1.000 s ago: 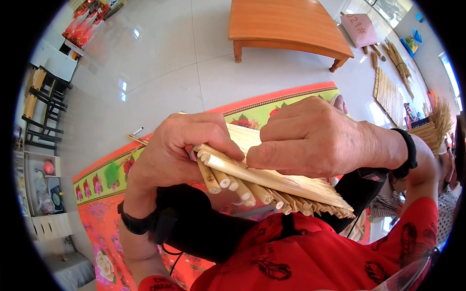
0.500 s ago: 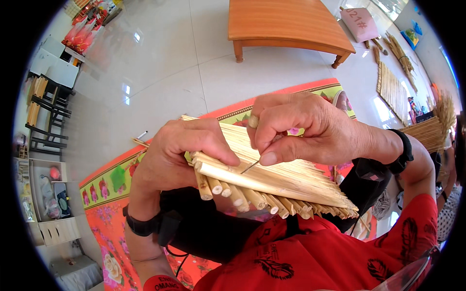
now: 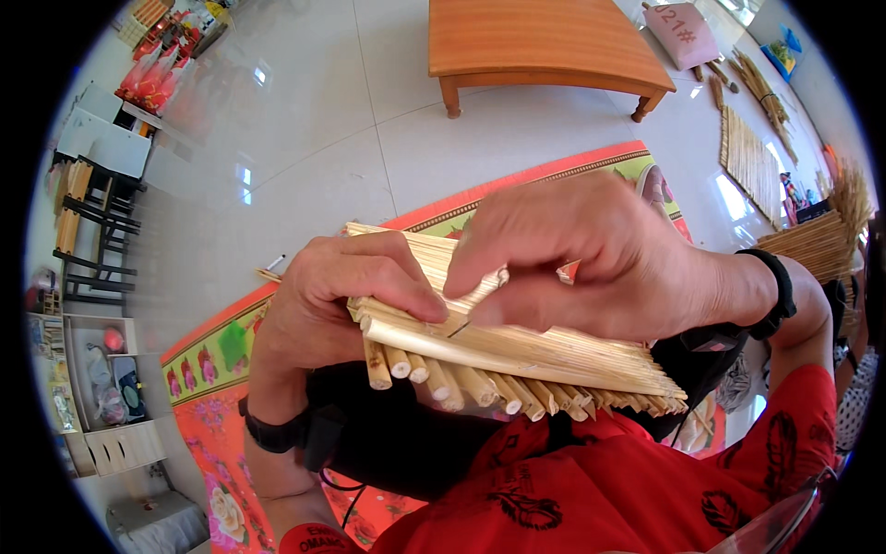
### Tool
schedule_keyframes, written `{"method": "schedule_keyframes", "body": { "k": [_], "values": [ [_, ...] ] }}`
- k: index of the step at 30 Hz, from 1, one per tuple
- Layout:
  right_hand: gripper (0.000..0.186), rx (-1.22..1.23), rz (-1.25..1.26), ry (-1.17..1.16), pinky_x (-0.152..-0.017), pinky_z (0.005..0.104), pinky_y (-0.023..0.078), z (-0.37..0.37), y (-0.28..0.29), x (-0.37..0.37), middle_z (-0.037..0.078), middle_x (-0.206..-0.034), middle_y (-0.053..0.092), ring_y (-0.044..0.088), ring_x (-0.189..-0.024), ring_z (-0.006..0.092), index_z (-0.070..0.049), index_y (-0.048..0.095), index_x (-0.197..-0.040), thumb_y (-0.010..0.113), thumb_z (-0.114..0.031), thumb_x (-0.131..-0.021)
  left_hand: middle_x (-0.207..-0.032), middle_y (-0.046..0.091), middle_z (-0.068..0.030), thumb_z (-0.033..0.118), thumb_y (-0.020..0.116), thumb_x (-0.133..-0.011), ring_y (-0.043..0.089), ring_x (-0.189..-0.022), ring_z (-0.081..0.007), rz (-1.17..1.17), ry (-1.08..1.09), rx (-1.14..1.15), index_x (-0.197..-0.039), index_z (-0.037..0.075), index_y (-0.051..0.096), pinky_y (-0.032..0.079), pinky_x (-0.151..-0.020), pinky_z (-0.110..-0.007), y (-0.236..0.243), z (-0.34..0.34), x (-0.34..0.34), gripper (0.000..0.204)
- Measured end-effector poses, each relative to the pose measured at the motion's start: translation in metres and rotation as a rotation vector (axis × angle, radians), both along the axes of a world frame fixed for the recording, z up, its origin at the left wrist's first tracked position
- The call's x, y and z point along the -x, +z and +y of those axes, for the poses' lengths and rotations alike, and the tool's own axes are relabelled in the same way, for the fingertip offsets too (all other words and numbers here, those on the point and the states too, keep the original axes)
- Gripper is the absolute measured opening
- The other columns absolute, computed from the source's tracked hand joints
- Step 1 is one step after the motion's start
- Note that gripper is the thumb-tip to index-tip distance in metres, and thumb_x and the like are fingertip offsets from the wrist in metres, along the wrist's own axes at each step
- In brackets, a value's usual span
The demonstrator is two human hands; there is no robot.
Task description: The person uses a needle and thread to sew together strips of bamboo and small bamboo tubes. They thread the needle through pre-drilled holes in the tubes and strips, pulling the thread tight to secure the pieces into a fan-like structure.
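My left hand grips the left end of a flat panel of pale straw stalks, its thumb and fingers clamped over the edge. Cut stalk ends stick out along the panel's near side in a stepped row. A thin dark needle stands out from the stalks just beyond my left fingertips. Over the panel hovers my right hand, blurred by motion. Its thumb and forefinger are curved and parted close to the needle, with nothing visible gripped between them.
The panel rests above my lap, over a red flowered cloth on the tiled floor. Ahead stands a low wooden table. A marker pen lies left of my hand. Stalk panels and a pink sack are at the right; shelves line the left.
My right thumb and forefinger, pinched at the needle before, have come apart. The needle still stands in the stalks. My left hand keeps its grip, and the view has shifted slightly.
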State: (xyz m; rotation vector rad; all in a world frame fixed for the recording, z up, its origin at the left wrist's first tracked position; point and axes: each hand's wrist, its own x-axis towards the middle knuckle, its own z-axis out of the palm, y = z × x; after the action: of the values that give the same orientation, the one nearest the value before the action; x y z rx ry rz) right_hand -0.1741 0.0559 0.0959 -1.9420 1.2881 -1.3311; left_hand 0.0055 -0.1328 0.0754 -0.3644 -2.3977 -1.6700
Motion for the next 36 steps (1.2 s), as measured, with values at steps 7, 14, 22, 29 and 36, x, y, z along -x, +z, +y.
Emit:
{"method": "schedule_keyframes", "body": {
  "k": [7,14,22,29,36],
  "values": [
    [0.018,0.224,0.534,-0.017,-0.049,0.0328,0.047,-0.004,0.002,-0.010,0.006,-0.080,0.054,0.058,-0.060,0.0181,-0.003,0.065,-0.096,0.071,-0.006,-0.079,-0.080,0.068,-0.0057,0.010,0.085,-0.069,0.065,-0.071,-0.0198,0.030,-0.002,0.041,-0.090,0.005,0.074,0.049,-0.062,-0.031,-0.005,-0.002,0.000,0.024],
    [0.014,0.159,0.687,-0.098,-0.045,0.0327,0.044,0.012,0.021,-0.023,0.004,-0.076,0.048,0.053,-0.055,0.0177,-0.003,0.061,-0.088,0.068,-0.010,-0.077,-0.080,0.068,-0.0048,0.013,0.086,-0.067,0.065,-0.072,-0.0196,0.006,0.025,0.030,-0.091,0.006,0.074,0.049,-0.062,-0.031,-0.005,0.000,-0.003,0.028],
    [0.014,0.115,0.697,0.134,-0.045,0.0330,0.042,-0.010,0.022,-0.008,0.005,-0.072,0.044,0.055,-0.055,0.0200,-0.005,0.057,-0.085,0.066,-0.012,-0.078,-0.078,0.067,-0.0045,0.014,0.089,-0.064,0.063,-0.069,-0.0192,-0.038,0.001,0.036,-0.091,0.005,0.075,0.048,-0.061,-0.031,0.001,-0.002,-0.007,0.031],
    [0.017,0.293,0.704,0.216,-0.045,0.0327,0.041,-0.014,0.010,0.013,0.003,-0.068,0.046,0.055,-0.057,0.0191,-0.004,0.058,-0.082,0.068,-0.012,-0.072,-0.081,0.068,-0.0054,0.006,0.085,-0.068,0.066,-0.071,-0.0188,-0.025,-0.051,-0.006,-0.092,0.005,0.076,0.049,-0.063,-0.030,-0.007,-0.003,-0.013,0.026],
    [0.003,-0.320,-0.028,-0.017,-0.049,0.0261,0.045,0.032,0.001,0.050,0.005,-0.077,0.063,0.060,-0.061,0.0098,0.000,0.066,-0.090,0.066,-0.003,-0.092,-0.086,0.070,-0.0076,0.001,0.080,-0.071,0.070,-0.081,-0.0240,-0.042,-0.039,-0.140,-0.092,0.004,0.076,0.052,-0.070,-0.032,-0.009,0.000,-0.024,0.022]
  ]
}}
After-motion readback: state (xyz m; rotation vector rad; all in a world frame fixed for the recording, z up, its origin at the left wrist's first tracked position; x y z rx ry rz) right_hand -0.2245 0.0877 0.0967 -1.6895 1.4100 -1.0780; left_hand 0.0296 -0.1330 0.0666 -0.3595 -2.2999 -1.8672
